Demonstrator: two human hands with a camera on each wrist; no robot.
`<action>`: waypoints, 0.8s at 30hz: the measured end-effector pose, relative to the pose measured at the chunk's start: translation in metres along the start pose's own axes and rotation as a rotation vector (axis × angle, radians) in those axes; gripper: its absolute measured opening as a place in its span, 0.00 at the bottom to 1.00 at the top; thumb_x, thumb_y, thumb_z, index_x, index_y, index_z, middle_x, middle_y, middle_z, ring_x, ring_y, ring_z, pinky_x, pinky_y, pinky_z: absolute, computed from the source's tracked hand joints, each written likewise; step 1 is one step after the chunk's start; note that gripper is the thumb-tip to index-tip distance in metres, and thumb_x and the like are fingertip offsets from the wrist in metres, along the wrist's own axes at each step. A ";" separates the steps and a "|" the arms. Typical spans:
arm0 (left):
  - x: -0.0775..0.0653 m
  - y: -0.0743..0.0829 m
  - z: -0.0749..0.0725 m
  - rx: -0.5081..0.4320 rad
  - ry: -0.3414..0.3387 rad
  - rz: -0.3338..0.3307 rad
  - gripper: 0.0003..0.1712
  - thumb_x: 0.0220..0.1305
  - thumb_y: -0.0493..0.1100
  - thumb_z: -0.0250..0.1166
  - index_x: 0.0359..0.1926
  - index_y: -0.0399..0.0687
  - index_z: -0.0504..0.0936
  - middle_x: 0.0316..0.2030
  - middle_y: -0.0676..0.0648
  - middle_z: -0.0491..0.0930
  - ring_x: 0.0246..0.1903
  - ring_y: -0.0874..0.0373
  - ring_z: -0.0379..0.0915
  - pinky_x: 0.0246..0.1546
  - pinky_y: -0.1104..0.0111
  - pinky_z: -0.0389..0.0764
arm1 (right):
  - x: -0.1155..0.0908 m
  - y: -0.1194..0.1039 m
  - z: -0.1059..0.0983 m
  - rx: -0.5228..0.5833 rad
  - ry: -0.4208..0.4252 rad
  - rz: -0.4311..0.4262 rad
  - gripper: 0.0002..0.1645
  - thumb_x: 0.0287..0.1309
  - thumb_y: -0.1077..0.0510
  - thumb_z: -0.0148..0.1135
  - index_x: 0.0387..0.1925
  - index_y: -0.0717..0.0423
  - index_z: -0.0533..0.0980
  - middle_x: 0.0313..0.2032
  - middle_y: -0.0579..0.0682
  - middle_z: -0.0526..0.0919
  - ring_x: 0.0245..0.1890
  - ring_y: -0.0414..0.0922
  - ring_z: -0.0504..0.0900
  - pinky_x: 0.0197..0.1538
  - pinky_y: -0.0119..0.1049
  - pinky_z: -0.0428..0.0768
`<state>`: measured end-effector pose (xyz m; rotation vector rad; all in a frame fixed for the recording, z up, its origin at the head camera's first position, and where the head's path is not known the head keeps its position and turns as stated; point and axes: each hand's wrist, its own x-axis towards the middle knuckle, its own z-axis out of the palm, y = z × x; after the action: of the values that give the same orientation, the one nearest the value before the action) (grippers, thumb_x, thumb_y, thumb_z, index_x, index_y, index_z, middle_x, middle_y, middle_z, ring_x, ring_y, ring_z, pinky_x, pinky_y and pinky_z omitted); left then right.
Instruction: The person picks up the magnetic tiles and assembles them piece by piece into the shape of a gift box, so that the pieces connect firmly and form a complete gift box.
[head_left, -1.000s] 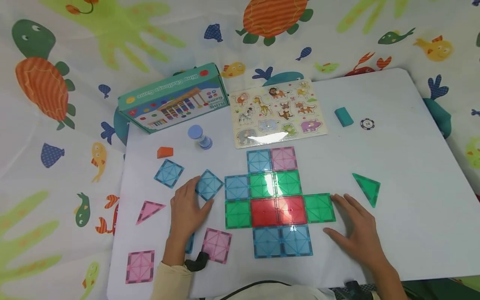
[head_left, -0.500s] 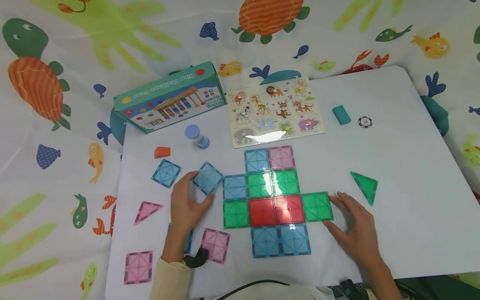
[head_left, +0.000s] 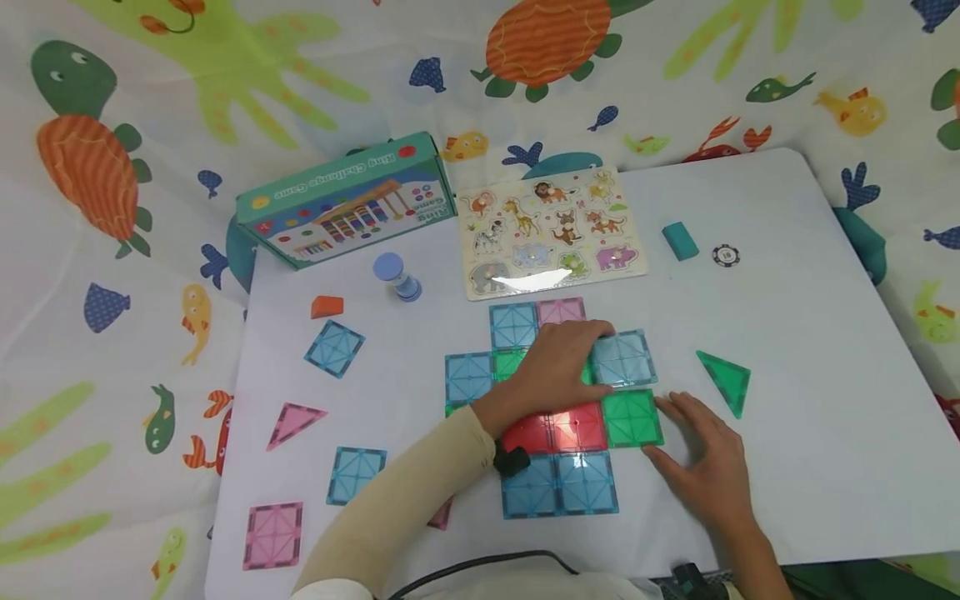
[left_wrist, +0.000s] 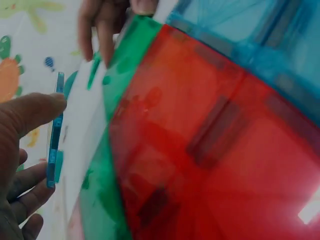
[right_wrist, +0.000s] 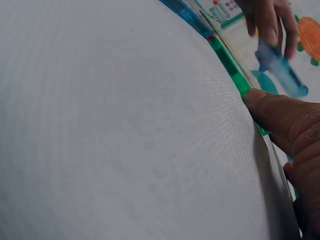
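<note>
I've swung the left hand [head_left: 553, 357], pinching a translucent blue plastic square [head_left: 624, 360], right of centre in the head view. Left wrist: it's edge-on at left; placing seems underway, next wanting level lowering. Right wrist: the right hand [right_wrist: 297, 130], fingers loose, touches a translucent green plastic square [right_wrist: 227, 65].

You can pass over the table [head_left: 840, 400] right of the green triangle [head_left: 729, 383]; your left sleeve [head_left: 408, 492] bars the near-left approach; your right hand [head_left: 705, 467] blocks the green tile [head_left: 632, 418] rightward; your left hand [head_left: 558, 362] and blue tile [head_left: 625, 359] block its far side.
</note>
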<state>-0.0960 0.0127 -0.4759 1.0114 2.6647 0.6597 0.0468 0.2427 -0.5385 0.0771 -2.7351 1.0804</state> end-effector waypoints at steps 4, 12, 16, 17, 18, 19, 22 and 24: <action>0.020 0.005 0.015 0.085 -0.091 0.026 0.43 0.49 0.67 0.66 0.63 0.59 0.62 0.61 0.58 0.67 0.63 0.61 0.58 0.61 0.60 0.59 | -0.002 0.000 0.001 -0.003 -0.017 0.024 0.48 0.35 0.53 0.80 0.63 0.41 0.70 0.59 0.46 0.75 0.64 0.48 0.67 0.67 0.40 0.60; 0.025 0.000 0.021 0.215 -0.079 0.026 0.40 0.53 0.66 0.63 0.65 0.63 0.61 0.63 0.56 0.65 0.68 0.56 0.47 0.62 0.56 0.57 | 0.001 0.003 0.000 -0.014 0.001 -0.017 0.48 0.32 0.53 0.81 0.61 0.44 0.72 0.56 0.47 0.78 0.62 0.50 0.69 0.66 0.41 0.62; 0.020 -0.001 0.017 0.285 -0.098 0.073 0.34 0.60 0.63 0.59 0.67 0.70 0.63 0.66 0.57 0.62 0.70 0.52 0.41 0.62 0.53 0.58 | 0.001 0.002 -0.003 -0.018 -0.002 -0.015 0.48 0.33 0.53 0.81 0.61 0.44 0.72 0.56 0.47 0.78 0.63 0.50 0.69 0.66 0.40 0.61; 0.018 -0.001 0.017 0.295 -0.103 0.086 0.32 0.61 0.63 0.57 0.66 0.72 0.64 0.66 0.57 0.61 0.71 0.51 0.40 0.62 0.53 0.58 | 0.001 0.002 -0.004 -0.015 -0.004 -0.011 0.48 0.33 0.53 0.81 0.61 0.44 0.71 0.57 0.47 0.77 0.63 0.50 0.68 0.66 0.41 0.61; 0.016 -0.003 0.017 0.303 -0.105 0.099 0.30 0.62 0.63 0.56 0.66 0.73 0.65 0.67 0.57 0.60 0.71 0.50 0.38 0.62 0.52 0.58 | 0.001 0.002 -0.005 -0.015 -0.003 -0.009 0.47 0.33 0.53 0.81 0.61 0.44 0.72 0.57 0.47 0.77 0.63 0.51 0.68 0.66 0.42 0.61; 0.015 -0.005 0.017 0.303 -0.098 0.112 0.29 0.62 0.63 0.56 0.65 0.74 0.66 0.68 0.56 0.59 0.71 0.50 0.38 0.62 0.51 0.58 | 0.001 0.001 -0.005 -0.015 0.000 -0.009 0.47 0.33 0.53 0.81 0.61 0.44 0.72 0.57 0.48 0.77 0.63 0.51 0.68 0.66 0.43 0.61; 0.005 -0.015 0.016 0.286 -0.068 0.120 0.28 0.62 0.63 0.56 0.64 0.74 0.68 0.69 0.55 0.56 0.71 0.50 0.37 0.62 0.50 0.56 | 0.001 0.000 -0.003 -0.009 0.006 -0.001 0.47 0.33 0.53 0.81 0.61 0.44 0.72 0.57 0.48 0.77 0.63 0.51 0.68 0.65 0.47 0.63; -0.008 -0.025 0.011 0.271 -0.029 0.103 0.30 0.62 0.63 0.56 0.65 0.72 0.67 0.69 0.54 0.55 0.71 0.50 0.38 0.62 0.50 0.56 | 0.000 -0.001 -0.001 -0.004 0.009 0.004 0.47 0.32 0.53 0.81 0.60 0.44 0.72 0.57 0.48 0.77 0.63 0.52 0.68 0.64 0.50 0.63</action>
<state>-0.1004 -0.0055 -0.4977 1.2226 2.7428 0.3029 0.0475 0.2422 -0.5375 0.0666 -2.7304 1.0732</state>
